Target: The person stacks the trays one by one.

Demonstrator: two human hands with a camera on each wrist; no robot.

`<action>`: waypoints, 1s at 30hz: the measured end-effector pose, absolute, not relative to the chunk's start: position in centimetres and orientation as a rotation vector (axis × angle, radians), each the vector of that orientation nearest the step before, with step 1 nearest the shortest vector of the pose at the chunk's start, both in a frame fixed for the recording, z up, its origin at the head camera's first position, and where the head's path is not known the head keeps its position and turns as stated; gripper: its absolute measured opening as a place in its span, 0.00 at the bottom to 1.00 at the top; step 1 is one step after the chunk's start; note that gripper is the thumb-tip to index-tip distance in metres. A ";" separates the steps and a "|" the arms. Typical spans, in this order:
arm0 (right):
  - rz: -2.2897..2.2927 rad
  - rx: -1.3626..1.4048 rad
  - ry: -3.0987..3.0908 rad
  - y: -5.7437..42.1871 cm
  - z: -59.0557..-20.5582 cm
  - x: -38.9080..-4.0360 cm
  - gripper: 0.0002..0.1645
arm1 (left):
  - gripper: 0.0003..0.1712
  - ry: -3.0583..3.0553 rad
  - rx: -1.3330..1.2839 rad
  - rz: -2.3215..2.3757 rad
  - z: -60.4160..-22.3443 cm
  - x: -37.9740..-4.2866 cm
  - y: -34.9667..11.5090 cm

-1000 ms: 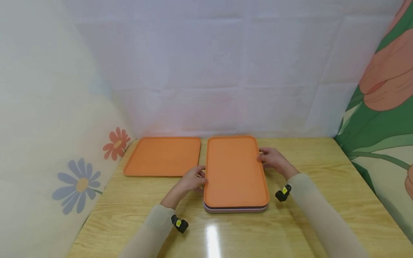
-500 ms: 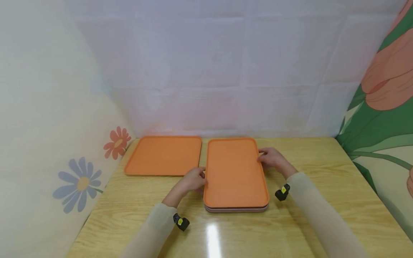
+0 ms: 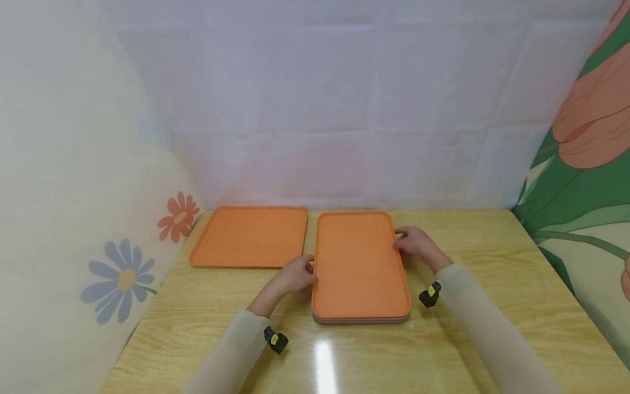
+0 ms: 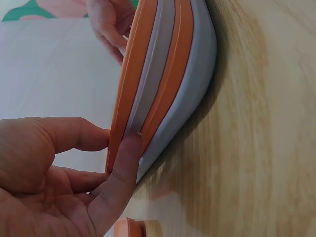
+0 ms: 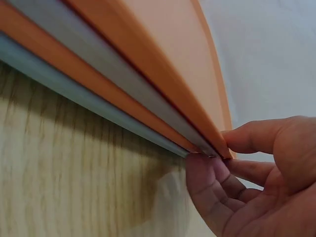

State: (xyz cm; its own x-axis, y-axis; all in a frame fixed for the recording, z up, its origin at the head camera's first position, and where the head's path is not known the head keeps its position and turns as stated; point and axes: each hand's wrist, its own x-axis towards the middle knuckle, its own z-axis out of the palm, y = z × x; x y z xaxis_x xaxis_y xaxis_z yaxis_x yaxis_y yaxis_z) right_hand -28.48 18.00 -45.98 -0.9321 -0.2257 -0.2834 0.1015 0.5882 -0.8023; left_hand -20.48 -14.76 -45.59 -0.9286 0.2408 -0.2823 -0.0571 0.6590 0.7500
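An orange tray (image 3: pixel 361 265) lies on top of a stack in the middle of the table. In the left wrist view, a grey tray (image 4: pixel 157 59), another orange tray (image 4: pixel 174 74) and a pale grey tray (image 4: pixel 197 74) show beneath it. My left hand (image 3: pixel 297 273) holds the top tray at its left edge, one finger against the grey tray's side. At the right edge my right hand (image 3: pixel 414 242) pinches the same tray, its fingertips (image 5: pixel 200 165) low on the stack's side. Some of the fingers are hidden behind the rims in the head view.
To the left of the stack, a second orange tray (image 3: pixel 250 236) lies crosswise near the back of the wooden table (image 3: pixel 221 306). A white cloth (image 3: pixel 320 109) hangs behind the table, and flower-printed panels (image 3: pixel 590 219) flank it.
The top orange tray has come down onto the stack; the dark gap under its near edge has closed. Its far edge has shifted slightly toward me. Both hands stay at its sides.
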 end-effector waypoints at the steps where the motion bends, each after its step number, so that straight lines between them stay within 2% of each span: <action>1: -1.279 -0.100 2.465 18.0 -46.1 -28.5 0.36 | 0.39 2.514 0.145 1.166 -45.6 -20.5 -14.8; 10: -1.439 -0.021 2.326 18.0 -46.9 -27.7 0.39 | 0.35 2.442 0.080 1.351 -45.5 -19.6 -16.2; 15: -1.490 -0.005 2.267 18.1 -47.1 -27.5 0.38 | 0.31 2.575 0.120 1.277 -45.0 -19.5 -18.2; 30: -1.556 0.054 2.218 18.1 -47.5 -27.7 0.39 | 0.34 2.848 0.004 1.013 -42.9 -21.4 -26.5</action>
State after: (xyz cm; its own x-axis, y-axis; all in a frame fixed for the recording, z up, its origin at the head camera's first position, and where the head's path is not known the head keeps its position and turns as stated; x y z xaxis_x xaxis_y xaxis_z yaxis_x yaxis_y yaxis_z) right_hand -27.67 18.13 -47.51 -0.9076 -0.2092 -0.3641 0.2712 0.3698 -0.8886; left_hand -21.41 -26.50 -42.89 -0.9930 0.0423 -0.1107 -0.0371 0.7762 0.6294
